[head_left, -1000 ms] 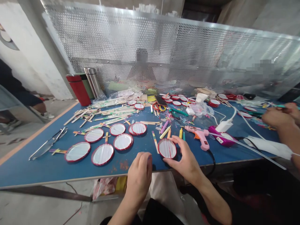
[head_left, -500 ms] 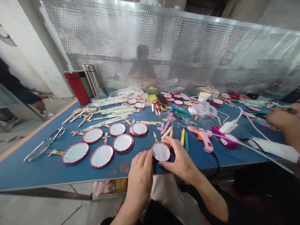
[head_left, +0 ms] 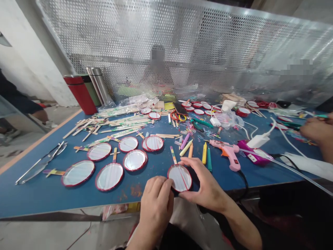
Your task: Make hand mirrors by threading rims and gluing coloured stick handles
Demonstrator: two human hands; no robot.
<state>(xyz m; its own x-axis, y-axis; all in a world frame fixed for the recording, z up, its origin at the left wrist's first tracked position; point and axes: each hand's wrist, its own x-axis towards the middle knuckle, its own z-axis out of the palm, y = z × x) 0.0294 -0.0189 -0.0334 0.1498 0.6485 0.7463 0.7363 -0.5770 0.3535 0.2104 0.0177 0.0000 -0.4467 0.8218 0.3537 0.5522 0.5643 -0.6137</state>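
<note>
A round white disc with a red rim [head_left: 179, 177] lies near the table's front edge, its striped craft-stick handle [head_left: 173, 155] pointing away from me. A thin red strand crosses its face. My right hand [head_left: 205, 184] grips the right side of the rim between thumb and fingers. At the left rim, my left hand [head_left: 157, 198] has its fingers curled and pressed together against the edge; its fingertips are partly hidden. Just beyond the disc are a pale yellow marker [head_left: 186, 148] and an orange marker [head_left: 190, 150].
More red-rimmed discs [head_left: 109, 176] lie to the left, beside glasses [head_left: 43, 163]. A pink glue gun [head_left: 226, 151] and a purple power strip [head_left: 253, 152] are to the right. Craft sticks [head_left: 122, 126] and flasks [head_left: 80, 93] stand behind. Another person's hand [head_left: 316, 130] is at far right.
The view has shifted slightly, and the disc and both hands appear a little lower. My left-hand fingers have curled in more at the rim. The right hand keeps its hold.
</note>
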